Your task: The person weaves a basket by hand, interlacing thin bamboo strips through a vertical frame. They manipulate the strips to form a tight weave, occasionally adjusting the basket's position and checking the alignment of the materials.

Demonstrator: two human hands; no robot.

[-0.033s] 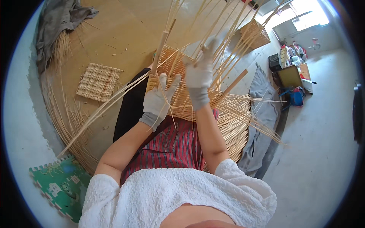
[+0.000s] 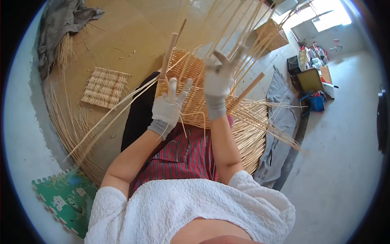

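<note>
A half-woven wicker basket [image 2: 195,95] lies across my lap, with long pale strands [image 2: 237,38] rising from its far side. Thick wooden sticks stand at its corners, one stick [image 2: 169,55] at the left and another stick [image 2: 251,86] at the right. My left hand [image 2: 168,106], in a whitish glove, grips the basket's near left corner, a thin strand passing by its fingers. Above the weave, my right hand [image 2: 220,79], gloved too, is raised among the upright strands with fingers spread; its fingertips are blurred. A striped red apron [image 2: 178,156] covers my lap.
A woven square panel [image 2: 106,88] lies on the floor to the left, near loose strands [image 2: 77,134]. A green foam mat [image 2: 67,199] sits lower left. On the right are a grey cloth [image 2: 280,110], a pile of wicker [image 2: 252,148] and a finished-looking basket [image 2: 273,35] farther off.
My right hand has shifted slightly to the right, its fingers spreading wider. The tall strands have swayed. A bent strand now shows over the basket's near edge; my left hand has barely moved.
</note>
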